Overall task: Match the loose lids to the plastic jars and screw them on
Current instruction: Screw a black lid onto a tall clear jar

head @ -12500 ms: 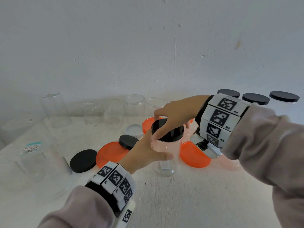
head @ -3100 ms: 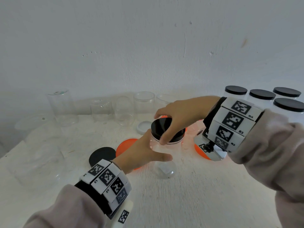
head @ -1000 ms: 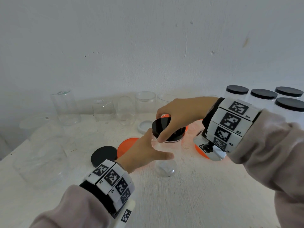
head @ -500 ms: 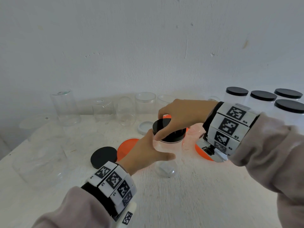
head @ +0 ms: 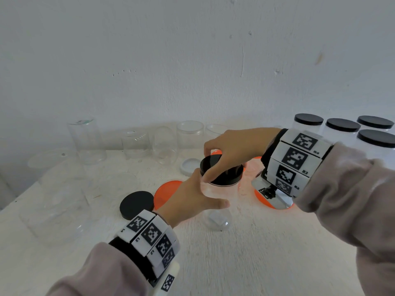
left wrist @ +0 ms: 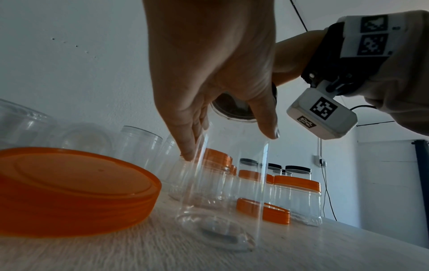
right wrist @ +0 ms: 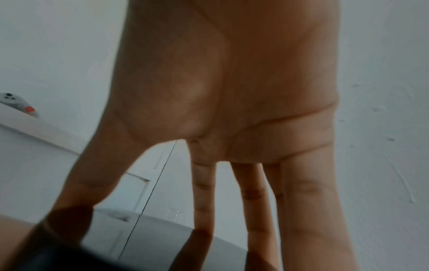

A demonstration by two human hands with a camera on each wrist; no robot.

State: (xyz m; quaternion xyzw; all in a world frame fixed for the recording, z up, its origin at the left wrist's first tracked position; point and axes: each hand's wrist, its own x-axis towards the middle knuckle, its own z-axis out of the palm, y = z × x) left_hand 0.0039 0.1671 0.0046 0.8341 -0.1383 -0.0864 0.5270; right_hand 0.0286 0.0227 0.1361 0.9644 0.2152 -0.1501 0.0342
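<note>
Jar (head: 219, 194) stands on the surface (head: 256, 253), my left hand (head: 192, 199) wrapped round it as brace, right hand (head: 233, 150) gripping the black lid (head: 226, 175) for twisting

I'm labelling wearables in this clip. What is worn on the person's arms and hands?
Both hands, left hand and right hand, are bare. Each arm has a pale greyish-pink sleeve. Each wrist carries a black band under white blocks printed with black square markers, with a small white marker-tagged camera box beneath.
</note>
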